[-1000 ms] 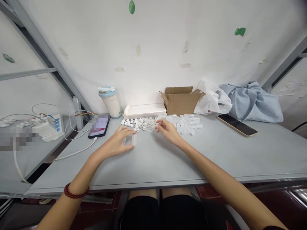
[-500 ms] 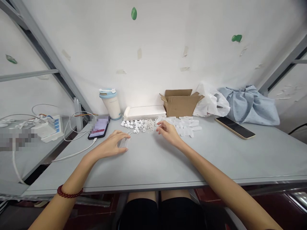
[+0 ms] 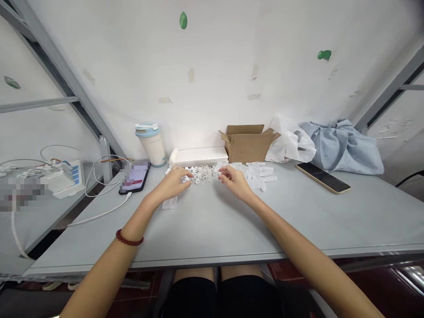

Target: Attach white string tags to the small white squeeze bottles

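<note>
My left hand (image 3: pixel 172 184) reaches forward to the near edge of a heap of small white rings and caps (image 3: pixel 200 172). Its fingertips are bunched together on the heap; what they pinch is too small to name. A short translucent tube (image 3: pixel 170 202) lies loose on the grey table (image 3: pixel 212 221) just below that hand. My right hand (image 3: pixel 234 179) hovers beside the heap with thumb and fingers pinched; whatever is between them is too small to see. Right of it lies a pile of clear tubes (image 3: pixel 261 173).
Along the wall stand a blue-lidded cup (image 3: pixel 150 143), a flat white tray (image 3: pixel 199 156), an open cardboard box (image 3: pixel 248 142), a white plastic bag (image 3: pixel 289 141) and blue cloth (image 3: pixel 342 145). Phones lie at left (image 3: pixel 134 176), with a cable, and at right (image 3: pixel 323 177). A power strip (image 3: pixel 64 176) sits far left.
My left hand has let go of the translucent tube, left it on the table and moved forward and right to the heap of white pieces. My right hand has barely shifted.
</note>
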### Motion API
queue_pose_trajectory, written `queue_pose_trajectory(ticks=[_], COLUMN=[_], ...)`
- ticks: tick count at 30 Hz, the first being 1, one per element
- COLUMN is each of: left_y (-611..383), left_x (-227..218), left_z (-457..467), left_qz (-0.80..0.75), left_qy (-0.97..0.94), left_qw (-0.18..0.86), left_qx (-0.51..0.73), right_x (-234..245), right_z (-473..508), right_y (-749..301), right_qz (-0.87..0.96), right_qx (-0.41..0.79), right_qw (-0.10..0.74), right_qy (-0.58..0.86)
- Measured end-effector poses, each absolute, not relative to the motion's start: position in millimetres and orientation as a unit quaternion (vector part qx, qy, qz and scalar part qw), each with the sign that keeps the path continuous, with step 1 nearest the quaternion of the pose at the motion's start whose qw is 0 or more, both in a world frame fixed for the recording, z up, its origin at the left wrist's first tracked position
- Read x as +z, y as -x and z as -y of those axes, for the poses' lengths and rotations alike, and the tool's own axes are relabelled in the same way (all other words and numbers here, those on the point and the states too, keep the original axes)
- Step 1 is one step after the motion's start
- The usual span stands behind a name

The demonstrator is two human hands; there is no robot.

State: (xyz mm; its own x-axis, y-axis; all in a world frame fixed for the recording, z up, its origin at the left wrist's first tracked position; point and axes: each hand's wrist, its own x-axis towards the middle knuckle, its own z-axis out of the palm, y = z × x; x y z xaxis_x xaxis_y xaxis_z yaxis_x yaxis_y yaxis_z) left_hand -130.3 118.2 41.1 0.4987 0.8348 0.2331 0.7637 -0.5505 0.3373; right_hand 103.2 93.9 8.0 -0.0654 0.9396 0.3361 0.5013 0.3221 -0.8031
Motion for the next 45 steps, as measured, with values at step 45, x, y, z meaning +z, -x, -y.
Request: queue_pose_trajectory(ticks=[45], left_y=[83], left_x=[29], left_z=[-132], left_qz=[-0.495], left_qy=[-0.627], left_qw=[0.281], left_qx=[0.532], right_x=[-6], right_z=[-131], right_y=[-108], right_qz=[0.791], right_qx=[-0.122], right_qw=[0.226], right_qy=[0.556])
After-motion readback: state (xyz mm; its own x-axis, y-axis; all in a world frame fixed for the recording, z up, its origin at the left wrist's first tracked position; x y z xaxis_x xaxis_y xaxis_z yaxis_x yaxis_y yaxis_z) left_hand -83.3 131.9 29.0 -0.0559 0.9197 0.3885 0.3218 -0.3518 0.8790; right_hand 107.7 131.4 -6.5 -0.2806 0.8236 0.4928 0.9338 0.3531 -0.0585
